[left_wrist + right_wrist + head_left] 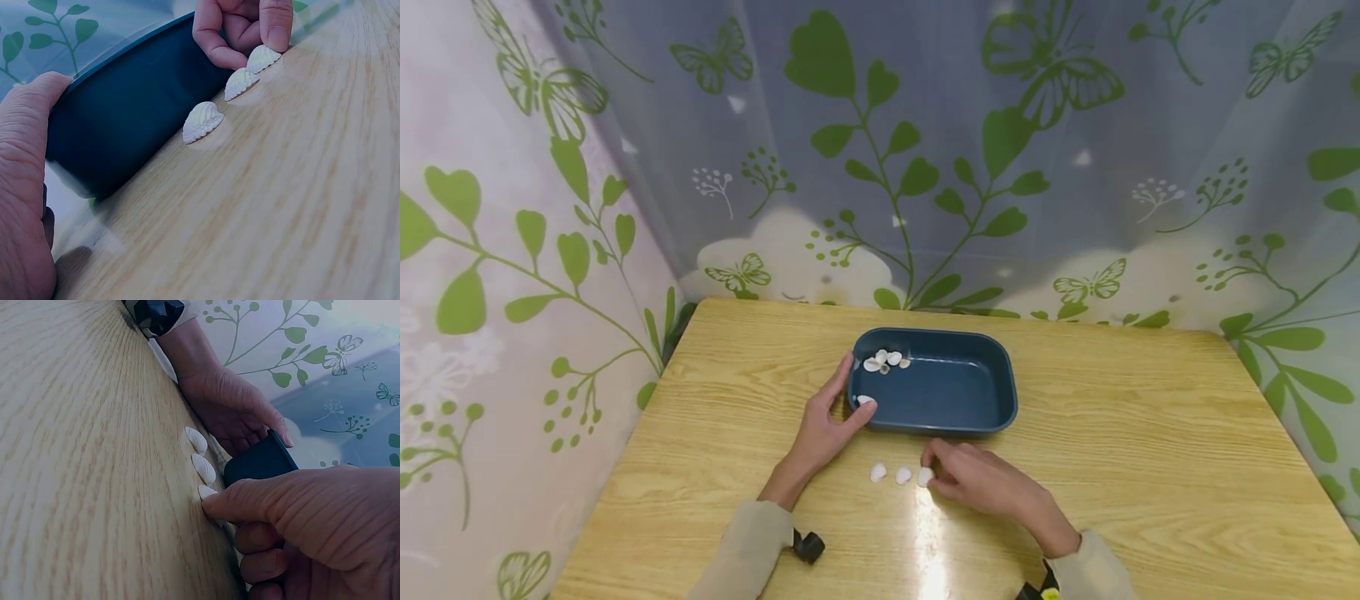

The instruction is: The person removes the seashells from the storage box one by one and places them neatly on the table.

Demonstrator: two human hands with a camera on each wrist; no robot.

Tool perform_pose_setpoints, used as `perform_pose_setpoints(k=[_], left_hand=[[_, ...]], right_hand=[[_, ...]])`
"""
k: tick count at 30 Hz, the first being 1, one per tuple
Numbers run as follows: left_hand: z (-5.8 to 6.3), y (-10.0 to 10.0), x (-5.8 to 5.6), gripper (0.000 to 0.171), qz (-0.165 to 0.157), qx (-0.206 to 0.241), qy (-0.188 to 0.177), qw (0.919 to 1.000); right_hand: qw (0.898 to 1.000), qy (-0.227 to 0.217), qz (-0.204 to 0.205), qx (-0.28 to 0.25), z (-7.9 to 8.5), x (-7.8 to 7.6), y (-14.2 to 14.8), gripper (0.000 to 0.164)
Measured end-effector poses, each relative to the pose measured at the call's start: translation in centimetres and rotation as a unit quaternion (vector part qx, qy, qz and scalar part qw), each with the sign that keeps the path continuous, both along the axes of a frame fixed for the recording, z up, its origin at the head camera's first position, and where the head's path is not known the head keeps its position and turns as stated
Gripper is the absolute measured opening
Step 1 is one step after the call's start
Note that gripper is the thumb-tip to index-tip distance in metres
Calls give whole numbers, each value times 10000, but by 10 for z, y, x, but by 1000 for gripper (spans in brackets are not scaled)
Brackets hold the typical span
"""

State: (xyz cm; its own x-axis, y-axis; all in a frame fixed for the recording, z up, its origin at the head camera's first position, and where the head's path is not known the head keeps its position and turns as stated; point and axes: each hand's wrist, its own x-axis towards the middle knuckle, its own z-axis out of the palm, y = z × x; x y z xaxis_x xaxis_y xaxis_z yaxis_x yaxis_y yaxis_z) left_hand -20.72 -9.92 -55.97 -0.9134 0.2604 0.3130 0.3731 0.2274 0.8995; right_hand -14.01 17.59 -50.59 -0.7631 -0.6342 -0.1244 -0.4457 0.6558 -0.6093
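Right now we have our left hand (823, 429) spread wide over the left end of a blue plastic tray (940, 396), the thumb over the rim at its near-left corner and the forefinger along the outside towards its far-left corner. Our right hand (985, 479) is narrowed to a pinch, thumb and forefinger on the rightmost white seashell (925, 477), which appears to rest on the wood-grain worktop (1150, 433). That shell ends a short row of three, laid out along the tray's near edge: the middle shell (903, 476) lies just beside it, the leftmost shell (878, 472) a little further left, with bare wood between them. Inside the tray, a small cluster of shells (881, 360) sits by the far-left corner, and one more shell (866, 401) lies at the near-left corner, beside our thumb.

From the left wrist we make out ribs and a scalloped edge, so we judge each shell light, stiff and rather brittle, its ridges giving fair grip. We would take it across opposite edges with the fingertips, pressing gently. The tray looks light and rigid and might slide on the smooth worktop; its rim and end wall offer us the surest hold.
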Motion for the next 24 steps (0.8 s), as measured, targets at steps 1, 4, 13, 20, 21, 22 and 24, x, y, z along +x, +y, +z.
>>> perform_pose_setpoints(k=[1,4,13,20,21,22,24], left_hand=[[0,0,0,84,0,-7,-14,10000],[0,0,1,84,-11,-5,-37,10000],[1,0,2,83,-17,33,-41,10000],[-1,0,1,83,7,41,21,10000],[-1,0,1,82,8,55,52,10000],[-1,0,1,82,11,67,66,10000],[0,0,2,82,21,76,102,9999]], right_hand=[[10000,-9,2,-13,0,0,0,13],[10000,8,8,-41,-1,0,0,13],[9998,86,78,-172,3,0,-1,15],[9984,328,-30,-454,19,0,-4,12],[9977,391,-57,-545,22,-1,-5,12],[9969,440,-88,-651,24,-1,-6,12],[9946,545,-114,-880,29,-1,-8,11]])
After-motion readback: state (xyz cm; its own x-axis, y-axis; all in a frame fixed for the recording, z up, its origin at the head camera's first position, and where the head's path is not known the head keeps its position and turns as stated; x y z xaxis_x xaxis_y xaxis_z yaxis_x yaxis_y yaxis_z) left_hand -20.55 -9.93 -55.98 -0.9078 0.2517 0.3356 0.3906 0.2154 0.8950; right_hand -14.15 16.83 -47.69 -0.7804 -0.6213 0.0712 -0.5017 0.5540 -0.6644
